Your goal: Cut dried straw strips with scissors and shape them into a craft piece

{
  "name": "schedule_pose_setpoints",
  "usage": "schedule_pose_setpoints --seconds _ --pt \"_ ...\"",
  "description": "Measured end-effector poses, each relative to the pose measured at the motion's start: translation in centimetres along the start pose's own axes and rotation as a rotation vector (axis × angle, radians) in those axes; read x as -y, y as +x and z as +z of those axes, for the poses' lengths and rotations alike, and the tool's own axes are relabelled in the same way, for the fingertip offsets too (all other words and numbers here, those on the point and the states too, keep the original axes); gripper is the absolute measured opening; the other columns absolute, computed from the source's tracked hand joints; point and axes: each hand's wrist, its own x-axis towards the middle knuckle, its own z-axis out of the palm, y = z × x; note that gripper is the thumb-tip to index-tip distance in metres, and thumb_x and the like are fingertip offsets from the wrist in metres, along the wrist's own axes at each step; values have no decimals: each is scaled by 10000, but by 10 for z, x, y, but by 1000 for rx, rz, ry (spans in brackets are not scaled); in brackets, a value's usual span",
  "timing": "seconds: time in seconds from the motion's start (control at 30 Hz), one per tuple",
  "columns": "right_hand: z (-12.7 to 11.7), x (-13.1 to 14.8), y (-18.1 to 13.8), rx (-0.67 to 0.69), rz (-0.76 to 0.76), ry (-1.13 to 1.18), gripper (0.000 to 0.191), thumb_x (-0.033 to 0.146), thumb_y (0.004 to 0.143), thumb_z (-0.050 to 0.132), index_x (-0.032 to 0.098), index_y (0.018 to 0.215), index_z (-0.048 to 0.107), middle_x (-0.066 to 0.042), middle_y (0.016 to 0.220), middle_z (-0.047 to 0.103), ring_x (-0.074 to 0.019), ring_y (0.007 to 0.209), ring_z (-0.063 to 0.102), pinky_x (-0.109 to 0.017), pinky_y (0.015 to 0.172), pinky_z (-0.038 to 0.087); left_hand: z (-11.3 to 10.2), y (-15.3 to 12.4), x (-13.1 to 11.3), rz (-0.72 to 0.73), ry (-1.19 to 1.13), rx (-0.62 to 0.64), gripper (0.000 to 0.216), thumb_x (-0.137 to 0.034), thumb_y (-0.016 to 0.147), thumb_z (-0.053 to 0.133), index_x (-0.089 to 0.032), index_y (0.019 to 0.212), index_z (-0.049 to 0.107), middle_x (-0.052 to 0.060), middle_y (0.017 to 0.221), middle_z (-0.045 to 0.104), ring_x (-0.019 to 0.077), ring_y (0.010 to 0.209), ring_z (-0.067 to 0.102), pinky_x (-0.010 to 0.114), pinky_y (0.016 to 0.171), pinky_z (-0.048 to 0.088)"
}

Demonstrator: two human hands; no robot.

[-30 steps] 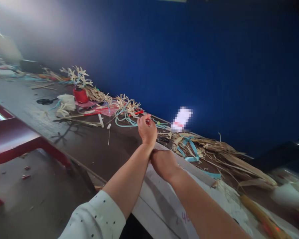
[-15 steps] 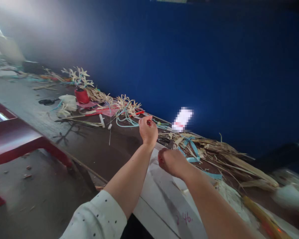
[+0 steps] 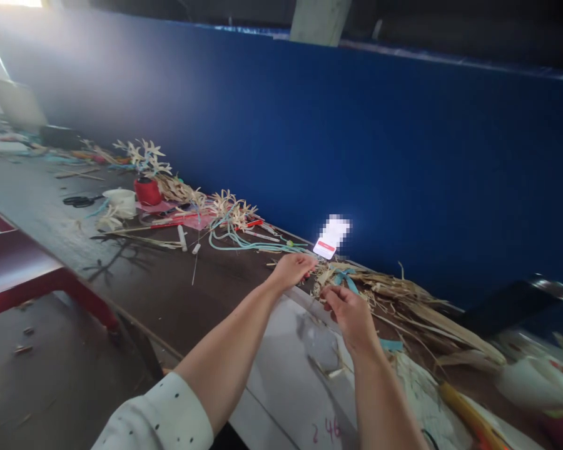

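My left hand [image 3: 291,270] is low over the table beside the phone [image 3: 326,249], its fingers drawn together. Whatever it may grip is hidden. My right hand [image 3: 349,311] is a little nearer to me, above the edge of the white sheet [image 3: 281,350], with thumb and fingers pinched. Anything between those fingers is too small to make out. Just beyond the hands lie pale dry scraps [image 3: 326,275] and a light blue ribbon [image 3: 349,282]. Long dried husks [image 3: 417,300] stretch away to the right.
Dried-leaf flowers [image 3: 232,206] with blue-green stems lie along the blue wall [image 3: 356,137]. Farther left are a red thread spool [image 3: 147,192], a white cup [image 3: 121,203] and black scissors [image 3: 81,200]. A yellow tool [image 3: 471,412] lies front right; a dark red stool [image 3: 25,281] stands left.
The left hand has come down toward the table near the phone. My right hand has turned, its fingers now pinched forward beside the left. The view has tilted upward, showing the wall's top edge.
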Motion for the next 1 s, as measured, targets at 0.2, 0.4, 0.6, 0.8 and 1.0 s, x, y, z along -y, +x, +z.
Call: schedule_pose_setpoints --seconds 0.2,0.4,0.6,0.8,1.0 --pt "-1 -10 -1 -47 -17 36 349 448 629 637 138 780 684 -13 554 575 -127 490 492 -226 437 317 9 -14 -9 6 4 293 447 -539 701 550 -119 821 647 36 725 603 88 600 510 200 555 401" --pt "1 -8 -4 -49 -15 65 348 485 629 627 161 747 677 10 534 563 -113 457 474 -228 435 328 16 -15 -6 -54 -123 285 373 -422 632 677 -116 843 646 26 704 604 93 605 539 229 594 438" --pt "0 -4 -6 -38 57 143 407 505 662 624 189 913 677 -22 696 629 -122 534 516 -213 443 349 18 -13 -6 -135 -271 132 290 -337 612 717 -99 754 634 7 607 560 66 522 505 218 550 433" --pt "2 -1 -10 93 112 250 440 421 649 648 227 1045 648 -52 978 653 -126 601 578 -192 409 321 16 -13 -9 -191 -460 39 252 -311 626 710 -101 729 616 -14 576 510 47 511 473 187 537 416" --pt "-1 -7 -6 8 -17 57 426 451 672 621 201 1014 668 -54 881 674 -157 578 600 -243 456 368 10 -9 -7 -127 -266 -11 240 -348 666 646 -121 741 624 -2 616 549 64 534 481 204 579 420"
